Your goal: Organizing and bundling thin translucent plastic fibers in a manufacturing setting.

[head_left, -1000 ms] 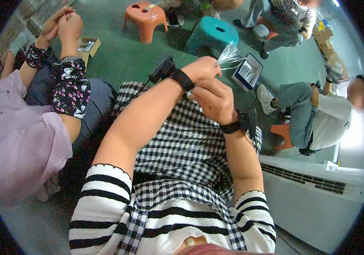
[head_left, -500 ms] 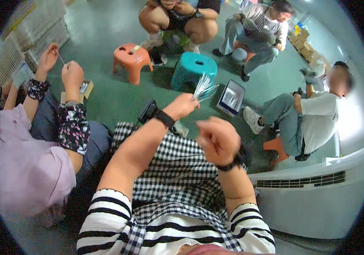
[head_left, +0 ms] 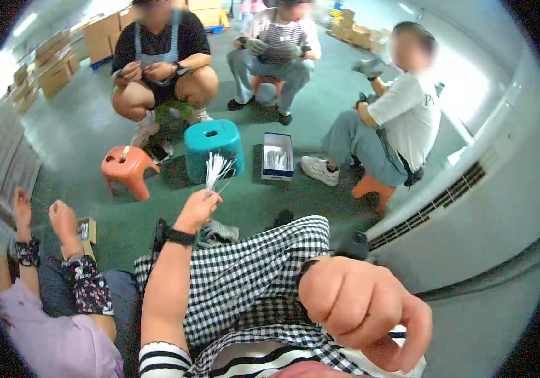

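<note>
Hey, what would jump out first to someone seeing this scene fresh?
The right hand, curled loosely, fills the foreground near the camera. Beyond it, the left hand holds up a bundle of thin white strips. Behind them a teal stool and an orange stool stand on the green floor.

A teal plastic stool stood on the green floor, with an orange stool just beside it. An open box lay near the teal stool. Three people sat around them, and cardboard boxes were stacked behind.
</note>
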The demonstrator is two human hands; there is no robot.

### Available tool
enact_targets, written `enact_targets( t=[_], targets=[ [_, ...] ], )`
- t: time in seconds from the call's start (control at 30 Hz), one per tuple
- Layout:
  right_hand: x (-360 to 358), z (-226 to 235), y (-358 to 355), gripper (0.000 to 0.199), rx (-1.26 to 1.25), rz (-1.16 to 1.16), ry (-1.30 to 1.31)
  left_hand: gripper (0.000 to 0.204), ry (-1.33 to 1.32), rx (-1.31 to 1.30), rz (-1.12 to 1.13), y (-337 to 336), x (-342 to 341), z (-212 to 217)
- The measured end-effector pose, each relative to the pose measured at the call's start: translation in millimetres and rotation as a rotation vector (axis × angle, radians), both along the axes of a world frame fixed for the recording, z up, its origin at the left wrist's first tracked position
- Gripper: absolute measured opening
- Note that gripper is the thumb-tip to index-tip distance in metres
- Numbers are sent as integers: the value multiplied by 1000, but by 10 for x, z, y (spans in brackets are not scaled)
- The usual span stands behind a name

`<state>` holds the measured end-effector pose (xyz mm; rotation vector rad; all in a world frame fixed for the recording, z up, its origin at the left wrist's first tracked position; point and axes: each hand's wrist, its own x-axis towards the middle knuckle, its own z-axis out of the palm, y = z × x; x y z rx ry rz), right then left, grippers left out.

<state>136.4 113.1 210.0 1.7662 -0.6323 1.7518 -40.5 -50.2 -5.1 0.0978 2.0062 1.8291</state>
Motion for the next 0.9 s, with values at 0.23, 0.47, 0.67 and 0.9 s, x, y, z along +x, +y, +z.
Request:
enact_targets(
  t=[0.23,0.47,0.67,0.9],
  targets=[
    [-85,125,-17,21,165,120,75,16,38,-22,-31,-14,-5,29],
    [-361,-355,109,35,146,-136,-73,14,38,48,-33,2,-63,-109],
    [-1151,-999,-3,19,368,-612,-919,14,12,124,58,59,-13,19],
    [-1926,-2035,53,21,627,-877,-1304,16,342,145,133,221,-31,39]
  ],
)
